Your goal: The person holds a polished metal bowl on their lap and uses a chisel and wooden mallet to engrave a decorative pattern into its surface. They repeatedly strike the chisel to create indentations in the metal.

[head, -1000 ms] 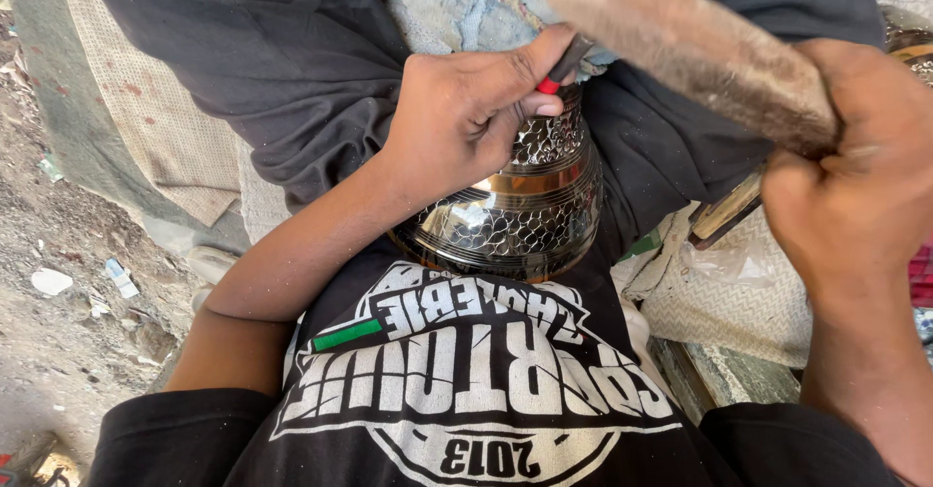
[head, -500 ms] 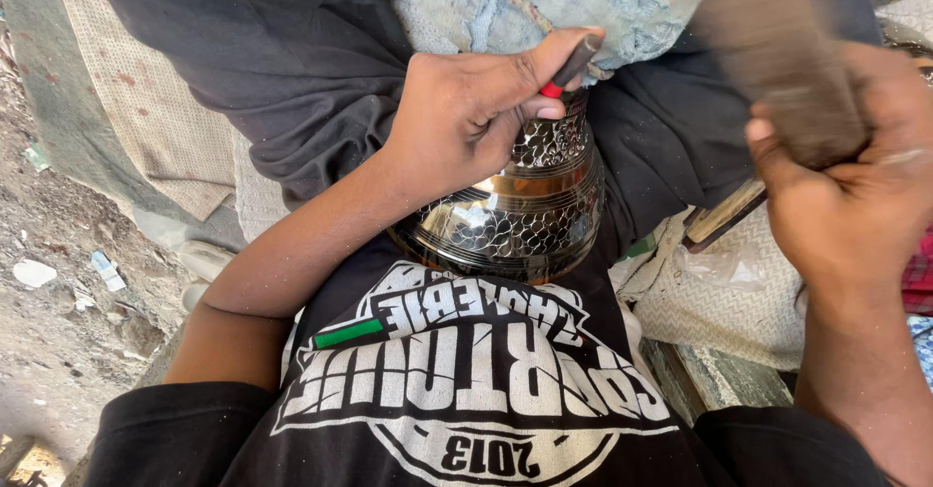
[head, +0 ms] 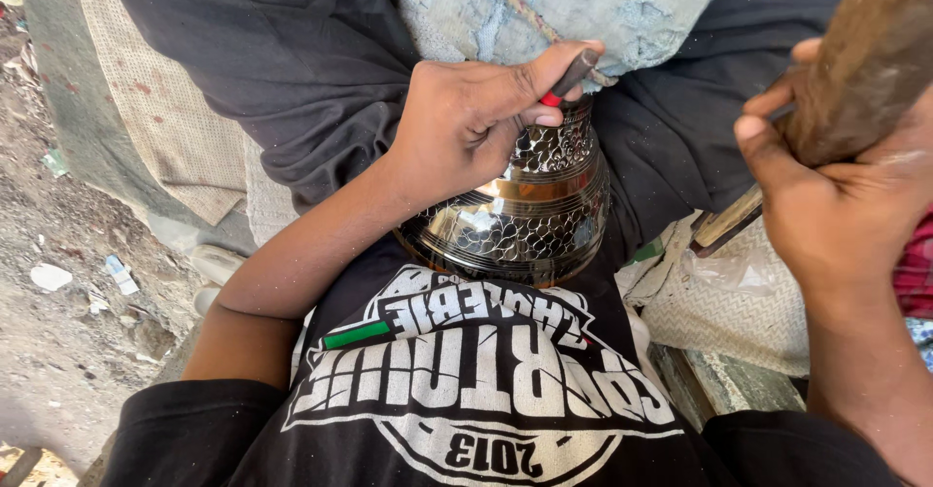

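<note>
A shiny metal vessel [head: 530,217] with a dimpled, patterned surface rests between my legs against my black shirt. My left hand [head: 476,118] sits on top of it and pinches a thin dark punch tool [head: 571,74] with a red band, its tip on the vessel's neck. My right hand [head: 826,205] is raised at the right and grips the thick brown wooden handle of a mallet [head: 865,59]; its head is out of the picture.
A pale blue cloth with a cord [head: 573,6] lies over my lap beyond the vessel. A woven white sack [head: 719,302] and wooden sticks [head: 729,220] lie at the right. Dirt ground with litter [head: 58,273] spreads on the left beside a woven mat [head: 155,108].
My right hand has swung the wooden handle from across the top of the view over to the right and up. My left hand keeps the punch on the vessel.
</note>
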